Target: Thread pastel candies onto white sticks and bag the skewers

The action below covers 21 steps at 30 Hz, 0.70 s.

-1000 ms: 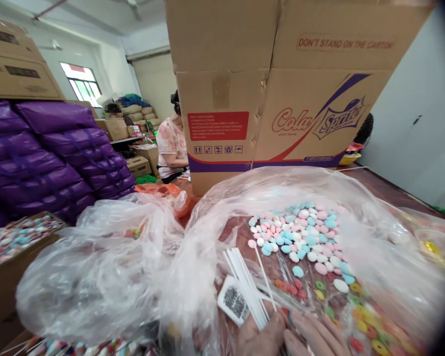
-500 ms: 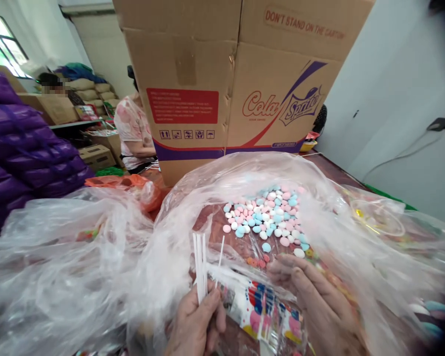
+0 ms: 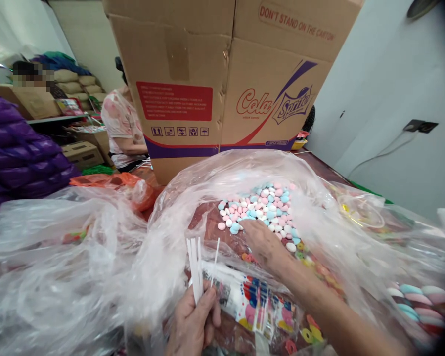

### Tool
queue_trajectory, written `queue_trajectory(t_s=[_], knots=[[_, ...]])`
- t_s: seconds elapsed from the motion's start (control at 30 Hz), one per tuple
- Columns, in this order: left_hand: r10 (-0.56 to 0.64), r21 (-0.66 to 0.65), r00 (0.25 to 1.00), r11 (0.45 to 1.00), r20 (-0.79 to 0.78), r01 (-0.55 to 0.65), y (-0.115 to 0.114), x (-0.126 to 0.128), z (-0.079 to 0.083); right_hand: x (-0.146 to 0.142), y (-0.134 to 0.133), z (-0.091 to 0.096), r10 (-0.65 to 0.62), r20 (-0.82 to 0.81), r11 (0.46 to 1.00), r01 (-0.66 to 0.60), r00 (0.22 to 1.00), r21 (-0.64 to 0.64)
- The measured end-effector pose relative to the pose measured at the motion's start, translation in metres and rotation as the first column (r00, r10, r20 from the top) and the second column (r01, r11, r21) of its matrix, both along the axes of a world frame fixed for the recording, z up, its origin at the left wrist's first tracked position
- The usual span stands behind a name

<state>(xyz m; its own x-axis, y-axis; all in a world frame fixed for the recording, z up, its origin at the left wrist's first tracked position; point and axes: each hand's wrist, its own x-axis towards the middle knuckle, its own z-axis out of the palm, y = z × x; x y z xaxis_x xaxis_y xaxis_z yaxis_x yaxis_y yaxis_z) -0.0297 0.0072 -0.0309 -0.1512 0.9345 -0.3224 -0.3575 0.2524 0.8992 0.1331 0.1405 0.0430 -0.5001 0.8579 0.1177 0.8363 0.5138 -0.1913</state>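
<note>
My left hand [image 3: 193, 324] is closed around a small bunch of thin white sticks [image 3: 196, 264] that point upward, near the bottom middle. A printed plastic wrapper [image 3: 257, 304] lies just right of it. My right hand [image 3: 261, 242] reaches forward into a large clear plastic bag [image 3: 311, 207], its fingers resting at the near edge of a heap of pink, blue and white candy discs [image 3: 261, 207]. Whether those fingers hold a candy is hidden. Small red, green and yellow ring candies [image 3: 307, 252] lie beside the wrist.
A big cardboard carton [image 3: 226, 84] printed "Cola Sprite" stands right behind the bag. More crumpled clear plastic [image 3: 59, 267] covers the left. Purple sacks [image 3: 18, 158] are stacked far left. A person in a pink patterned top [image 3: 120, 128] sits behind, near boxes.
My right hand has moved forward from beside the wrapper to the candy heap. The left hand keeps the sticks in the same place. The view has shifted slightly.
</note>
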Motion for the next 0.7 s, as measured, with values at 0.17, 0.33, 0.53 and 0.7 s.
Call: queue_trajectory(t_s=[0.17,0.33,0.53,0.7], knots=[[-0.006,-0.012,1.000,1.000,0.012,0.006,-0.001,0.000,-0.001,-0.013,0.017,-0.012,0.084,0.164,0.995,-0.075,0.983,-0.062],[-0.028,-0.026,0.999,0.999,0.021,0.028,-0.001,0.000,-0.001,0.006,0.015,-0.021,0.123,0.178,0.988,-0.104,0.976,-0.113],[-0.024,-0.023,0.999,0.999,0.036,0.025,-0.001,0.000,-0.001,0.023,0.028,-0.032,0.043,0.112,0.996,-0.033,0.993,-0.088],[-0.019,-0.037,1.000,0.999,0.014,0.020,-0.003,0.000,0.002,0.014,0.026,-0.029,0.019,0.101,0.999,-0.014,0.995,-0.052]])
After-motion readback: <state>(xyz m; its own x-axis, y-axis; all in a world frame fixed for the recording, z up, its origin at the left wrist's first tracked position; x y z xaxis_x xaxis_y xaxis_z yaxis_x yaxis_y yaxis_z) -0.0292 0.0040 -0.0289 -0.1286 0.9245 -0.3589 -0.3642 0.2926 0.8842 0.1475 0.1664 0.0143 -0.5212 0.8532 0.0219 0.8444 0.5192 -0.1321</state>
